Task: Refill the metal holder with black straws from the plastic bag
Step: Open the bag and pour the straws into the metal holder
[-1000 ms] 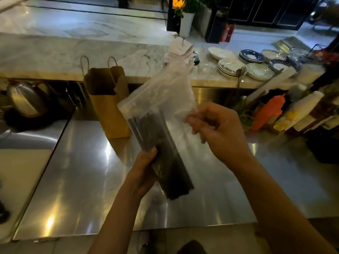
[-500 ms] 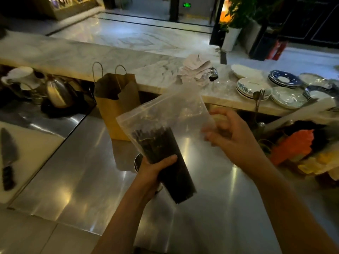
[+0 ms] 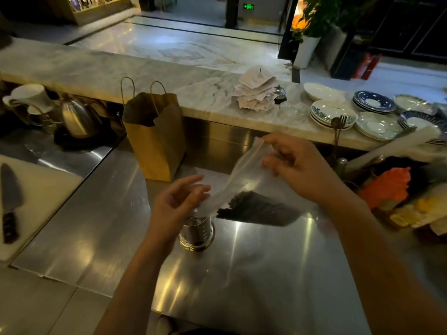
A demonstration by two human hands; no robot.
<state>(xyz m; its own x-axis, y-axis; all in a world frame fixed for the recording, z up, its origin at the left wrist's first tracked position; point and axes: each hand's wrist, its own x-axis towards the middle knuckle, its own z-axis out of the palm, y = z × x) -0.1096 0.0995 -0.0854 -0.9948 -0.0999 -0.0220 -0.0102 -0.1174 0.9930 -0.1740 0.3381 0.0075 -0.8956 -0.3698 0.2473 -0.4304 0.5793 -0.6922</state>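
Right hand [image 3: 298,170] fingers [image 3: 274,141] pinching upper edge of plastic bag [image 3: 242,175], holding it up. Left hand [image 3: 174,206] fingers [image 3: 191,189] curling at bag's lower mouth; grip unclear. Black straws [image 3: 256,209] lying tilted inside bag, ends pointing left, just above metal holder [image 3: 197,229] standing on counter [image 3: 266,274]. Green sign [image 3: 248,6] glowing far; writing too small to read.

- a shiny steel counter [image 3: 242,274] fills the foreground, streaked with reflected light.
- behind it runs a raised marble bar top [image 3: 96,68], pale with grey veins.
- beyond the bar lies a glossy pale floor [image 3: 181,42] crossed by dark lines.
- a green exit sign [image 3: 248,6] glows far back.
- lit wooden shelves [image 3: 96,6] stand far left, dark panelled doors [image 3: 411,27] far right.
- a plant in a white pot [image 3: 306,50] stands on the floor.
- the room is dim.
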